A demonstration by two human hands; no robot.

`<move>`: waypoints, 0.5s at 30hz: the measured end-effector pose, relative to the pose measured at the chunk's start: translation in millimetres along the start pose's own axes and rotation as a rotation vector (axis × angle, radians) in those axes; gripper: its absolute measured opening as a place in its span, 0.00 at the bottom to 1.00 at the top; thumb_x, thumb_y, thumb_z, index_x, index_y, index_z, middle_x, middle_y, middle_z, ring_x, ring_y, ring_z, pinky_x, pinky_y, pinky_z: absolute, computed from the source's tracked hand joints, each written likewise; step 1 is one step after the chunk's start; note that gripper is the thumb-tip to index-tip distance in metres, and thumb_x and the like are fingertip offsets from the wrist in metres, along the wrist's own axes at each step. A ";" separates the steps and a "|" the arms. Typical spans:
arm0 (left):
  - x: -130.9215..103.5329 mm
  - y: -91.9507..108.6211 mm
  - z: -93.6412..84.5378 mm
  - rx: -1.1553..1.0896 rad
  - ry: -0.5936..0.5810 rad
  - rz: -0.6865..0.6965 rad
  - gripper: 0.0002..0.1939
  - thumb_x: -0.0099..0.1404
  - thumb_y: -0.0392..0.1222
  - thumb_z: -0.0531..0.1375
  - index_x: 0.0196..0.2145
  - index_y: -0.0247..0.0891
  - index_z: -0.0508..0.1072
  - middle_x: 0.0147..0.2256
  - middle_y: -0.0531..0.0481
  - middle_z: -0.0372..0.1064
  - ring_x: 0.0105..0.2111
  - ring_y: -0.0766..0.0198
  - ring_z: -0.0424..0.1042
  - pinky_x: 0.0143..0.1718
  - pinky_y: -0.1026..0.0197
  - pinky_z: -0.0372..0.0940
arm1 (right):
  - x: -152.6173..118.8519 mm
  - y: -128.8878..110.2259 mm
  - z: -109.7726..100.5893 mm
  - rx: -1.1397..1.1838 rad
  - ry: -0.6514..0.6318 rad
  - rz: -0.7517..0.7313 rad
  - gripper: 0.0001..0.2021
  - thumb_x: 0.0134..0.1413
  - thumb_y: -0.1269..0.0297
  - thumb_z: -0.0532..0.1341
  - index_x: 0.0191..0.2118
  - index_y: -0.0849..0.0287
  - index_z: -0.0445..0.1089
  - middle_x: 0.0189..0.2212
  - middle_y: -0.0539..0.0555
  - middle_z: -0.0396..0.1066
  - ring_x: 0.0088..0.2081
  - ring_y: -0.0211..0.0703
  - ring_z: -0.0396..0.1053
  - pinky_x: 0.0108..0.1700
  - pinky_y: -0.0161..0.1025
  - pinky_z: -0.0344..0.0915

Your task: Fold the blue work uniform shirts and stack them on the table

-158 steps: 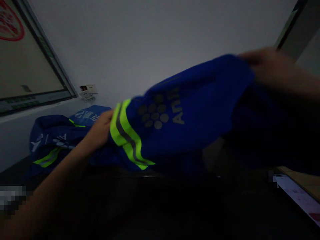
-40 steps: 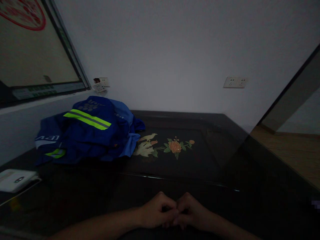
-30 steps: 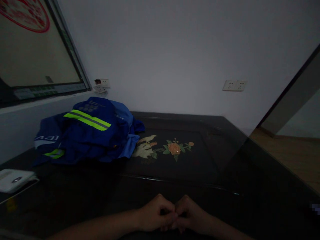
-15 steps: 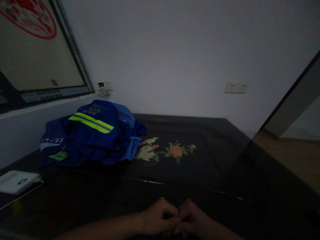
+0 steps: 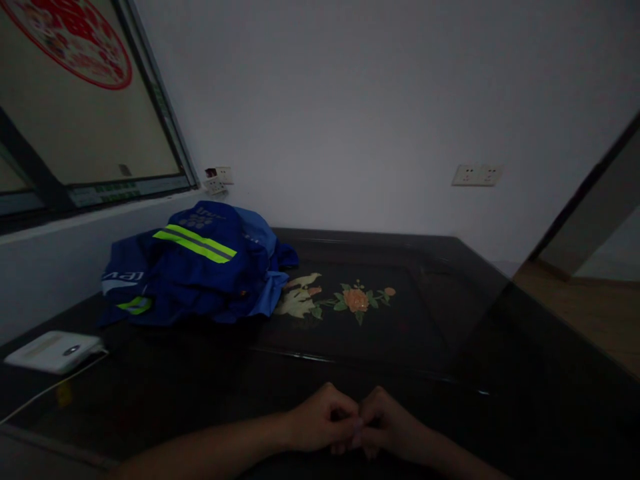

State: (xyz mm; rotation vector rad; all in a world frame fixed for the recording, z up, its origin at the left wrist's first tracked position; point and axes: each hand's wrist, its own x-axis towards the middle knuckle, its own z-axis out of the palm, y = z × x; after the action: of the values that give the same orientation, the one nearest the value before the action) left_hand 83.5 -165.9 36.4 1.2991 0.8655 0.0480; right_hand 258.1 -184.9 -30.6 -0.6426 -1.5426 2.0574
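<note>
Both hands meet near the bottom centre, above the dark table's front part. My left hand is closed, its fingers curled and its thumb tip touching the other hand. Against it, my right hand is closed too, knuckles up. Whether anything small is pinched between the fingertips is too dark to make out. Beyond the hands, the dark glossy table carries a flower and bird decoration.
A crumpled blue jacket with yellow-green stripes lies at the back left. Nearer on the left is a white device with a cable. Wall sockets sit above the table, and a window is at upper left.
The view has shifted slightly, so the jacket and white device appear further right and the hands a little higher. The hands remain closed and together.
</note>
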 end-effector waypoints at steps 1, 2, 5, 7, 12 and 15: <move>0.0 0.5 0.1 -0.001 0.000 -0.001 0.36 0.54 0.76 0.50 0.22 0.34 0.66 0.16 0.55 0.59 0.16 0.73 0.59 0.17 0.70 0.54 | -0.1 0.2 -0.1 -0.003 -0.001 0.002 0.25 0.51 0.44 0.62 0.28 0.66 0.78 0.14 0.49 0.65 0.17 0.29 0.60 0.21 0.26 0.56; 0.0 1.2 0.2 0.000 0.003 0.000 0.36 0.54 0.76 0.50 0.22 0.34 0.66 0.16 0.55 0.58 0.16 0.73 0.59 0.18 0.70 0.54 | -0.3 0.5 -0.3 -0.002 -0.001 0.007 0.25 0.51 0.44 0.62 0.28 0.67 0.78 0.14 0.49 0.65 0.17 0.29 0.60 0.21 0.26 0.56; 0.2 2.9 0.3 0.003 0.017 -0.004 0.37 0.54 0.76 0.50 0.22 0.34 0.66 0.16 0.55 0.59 0.16 0.73 0.58 0.18 0.70 0.54 | -0.8 2.6 -1.2 0.014 0.005 0.030 0.25 0.50 0.44 0.62 0.28 0.67 0.78 0.15 0.50 0.66 0.16 0.29 0.60 0.20 0.26 0.56; 0.6 3.3 0.3 -0.004 0.021 -0.009 0.37 0.54 0.76 0.50 0.22 0.34 0.66 0.16 0.55 0.59 0.16 0.73 0.58 0.18 0.70 0.54 | -0.7 4.5 -1.5 0.017 0.010 0.019 0.25 0.50 0.43 0.62 0.29 0.67 0.78 0.15 0.51 0.66 0.16 0.29 0.60 0.20 0.26 0.56; 1.7 2.7 0.5 -0.030 0.022 -0.008 0.36 0.53 0.77 0.51 0.21 0.35 0.64 0.16 0.56 0.59 0.16 0.73 0.59 0.18 0.70 0.54 | 0.8 2.7 -0.4 0.005 -0.004 -0.049 0.24 0.53 0.44 0.61 0.35 0.64 0.80 0.16 0.51 0.67 0.17 0.30 0.61 0.22 0.27 0.58; 2.3 1.3 1.2 -0.034 0.030 -0.008 0.36 0.53 0.76 0.50 0.20 0.35 0.64 0.16 0.56 0.58 0.15 0.73 0.59 0.17 0.70 0.54 | 1.3 -2.3 0.5 0.005 -0.016 -0.068 0.25 0.54 0.44 0.59 0.36 0.64 0.80 0.16 0.51 0.67 0.17 0.29 0.60 0.22 0.27 0.58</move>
State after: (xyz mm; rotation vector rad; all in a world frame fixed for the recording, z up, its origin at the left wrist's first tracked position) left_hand 86.4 -165.4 36.2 1.2658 0.8919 0.0764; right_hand 257.0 -183.8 -28.3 -0.5649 -1.5470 2.0195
